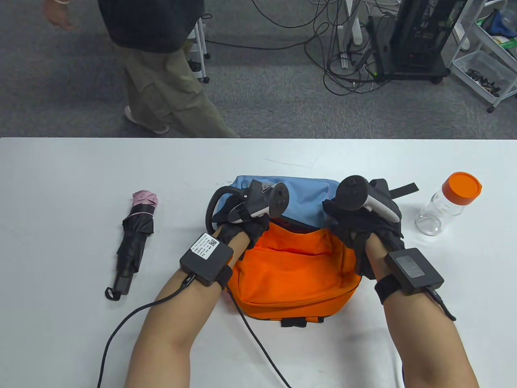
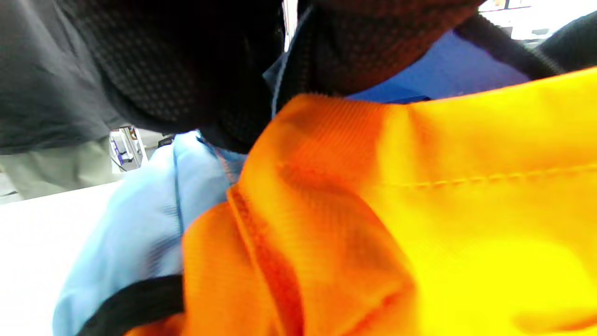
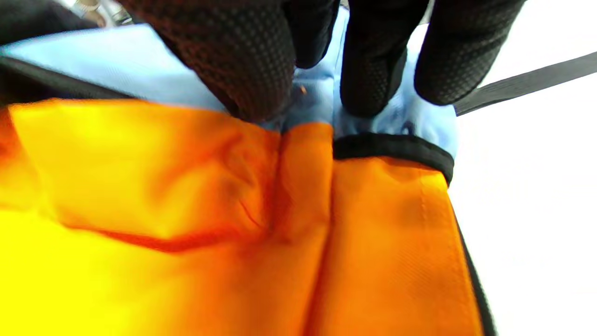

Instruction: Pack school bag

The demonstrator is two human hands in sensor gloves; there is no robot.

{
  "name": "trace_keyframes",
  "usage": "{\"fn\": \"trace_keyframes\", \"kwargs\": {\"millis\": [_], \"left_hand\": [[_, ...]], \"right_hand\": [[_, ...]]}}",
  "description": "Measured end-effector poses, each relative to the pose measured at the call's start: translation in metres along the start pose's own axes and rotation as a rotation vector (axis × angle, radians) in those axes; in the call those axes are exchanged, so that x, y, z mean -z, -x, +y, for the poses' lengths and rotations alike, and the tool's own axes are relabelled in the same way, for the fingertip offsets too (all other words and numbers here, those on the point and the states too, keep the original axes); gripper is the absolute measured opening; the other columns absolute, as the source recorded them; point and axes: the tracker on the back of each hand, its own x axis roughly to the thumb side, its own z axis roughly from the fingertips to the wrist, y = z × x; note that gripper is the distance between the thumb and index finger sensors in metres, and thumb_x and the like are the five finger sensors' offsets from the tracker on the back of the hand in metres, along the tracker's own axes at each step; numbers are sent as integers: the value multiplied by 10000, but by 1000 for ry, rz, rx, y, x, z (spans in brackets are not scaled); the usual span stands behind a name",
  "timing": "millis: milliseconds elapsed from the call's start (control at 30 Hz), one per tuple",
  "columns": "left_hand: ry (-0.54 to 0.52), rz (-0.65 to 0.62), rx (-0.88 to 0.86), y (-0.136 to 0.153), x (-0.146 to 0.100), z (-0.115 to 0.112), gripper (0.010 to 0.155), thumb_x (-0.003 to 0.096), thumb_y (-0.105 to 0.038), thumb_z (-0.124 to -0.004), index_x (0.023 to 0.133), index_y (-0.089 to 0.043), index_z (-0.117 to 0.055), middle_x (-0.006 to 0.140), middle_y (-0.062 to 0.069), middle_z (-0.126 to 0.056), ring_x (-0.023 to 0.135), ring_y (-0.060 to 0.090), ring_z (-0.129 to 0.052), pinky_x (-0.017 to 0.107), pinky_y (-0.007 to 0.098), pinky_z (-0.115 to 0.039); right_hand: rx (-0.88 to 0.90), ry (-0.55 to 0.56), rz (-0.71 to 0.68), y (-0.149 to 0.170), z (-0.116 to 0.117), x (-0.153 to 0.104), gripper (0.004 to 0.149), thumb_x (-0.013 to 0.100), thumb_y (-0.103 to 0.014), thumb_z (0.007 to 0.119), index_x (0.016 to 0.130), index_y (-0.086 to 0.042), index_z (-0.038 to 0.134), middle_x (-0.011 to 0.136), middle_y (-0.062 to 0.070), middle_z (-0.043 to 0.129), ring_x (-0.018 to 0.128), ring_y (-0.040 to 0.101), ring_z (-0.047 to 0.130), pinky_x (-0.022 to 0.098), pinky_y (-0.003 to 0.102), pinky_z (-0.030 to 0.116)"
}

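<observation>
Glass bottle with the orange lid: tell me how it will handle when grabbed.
The bottle looks like clear glass, so probably rigid, smooth and breakable. It appears empty, so likely light. Its round body could roll if tipped off its base.

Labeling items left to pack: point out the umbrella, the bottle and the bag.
umbrella (image 1: 134, 238): table view, on the folded black canopy.
bottle (image 1: 440, 209): table view, on the clear glass body.
bag (image 1: 295, 270): table view, on the orange front panel.

We can read no text anywhere. A white sticker (image 1: 204, 243) with a QR code sits on the black wrist unit (image 1: 206, 259) of the left forearm (its lines of print are too small to make out), and the glass jar (image 1: 442, 208) bears faint, illegible markings.
</observation>
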Motion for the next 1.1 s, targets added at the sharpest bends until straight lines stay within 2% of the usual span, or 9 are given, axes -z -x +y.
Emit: {"fn": "trace_keyframes", "kwargs": {"millis": [67,200,333,433,567,633,733,867,1100], "left_hand": [[7,-20,11,0,-3,-1,567,595,-257,-856,1141,-261,-704,1157,243,-796,635,275,-1065,462,464,-967],[22,-25,18,2,-11,-2,595,591,-260,-870,1154,-253,-678,1163,245,-785,618,271,-1061,453,454,-969],[48,-40,38,3,-19,-2,611,581,-271,-889,1154,-251,-679,1150,263,-798,602,263,-1073,443,445,-975],[24,-50,-2,10,-26,-2,623,576,-316,-907,1152,-247,-682,1155,250,-793,625,266,-1066,464,466,-962],[22,-65,-31,17,-34,2,666,560,-384,-924,1159,-229,-678,1167,239,-780,691,294,-1047,522,514,-930],[9,-92,-31,16,-36,5,675,549,-380,-940,1156,-226,-688,1170,220,-786,837,373,-980,605,590,-868],[1,-144,1,7,-38,13,660,547,-380,-939,1148,-237,-706,1196,203,-759,1009,474,-824,702,691,-746],[-59,-291,-128,-16,-35,27,656,556,-481,-873,1136,-206,-739,1187,231,-760,1014,512,-783,707,745,-683],[-41,-313,-150,-71,-16,28,759,530,-583,-865,1119,-112,-776,1214,275,-716,1056,564,-690,717,824,-562]], "right_hand": [[-59,27,-26,-1,11,3,732,476,-180,906,1111,-117,547,1179,172,541,935,546,772,655,713,750],[-108,256,-71,-2,22,1,674,433,-276,955,1029,-74,713,1040,184,812,787,490,895,606,679,814],[-137,222,-96,-5,27,4,484,447,-296,917,893,-125,839,844,144,936,654,413,965,565,654,861],[-121,112,-99,-8,22,4,478,483,-276,863,920,-89,811,851,176,918,668,443,936,578,679,832],[-88,212,-109,-9,1,-10,472,471,-251,846,917,-99,816,865,173,935,734,475,950,567,691,853],[-57,236,-115,-11,-9,-19,475,464,-246,848,911,-89,820,842,177,952,700,464,975,550,680,870],[-43,376,-140,-15,-18,-32,476,437,-241,863,881,-72,857,789,180,990,636,450,1007,521,664,893],[-43,385,-143,-25,-20,-40,476,438,-236,862,884,-71,849,797,176,986,646,446,1006,528,666,891],[134,515,-186,-32,-31,-57,462,386,-271,975,806,-94,901,723,142,1042,587,411,1068,507,643,935]]}}
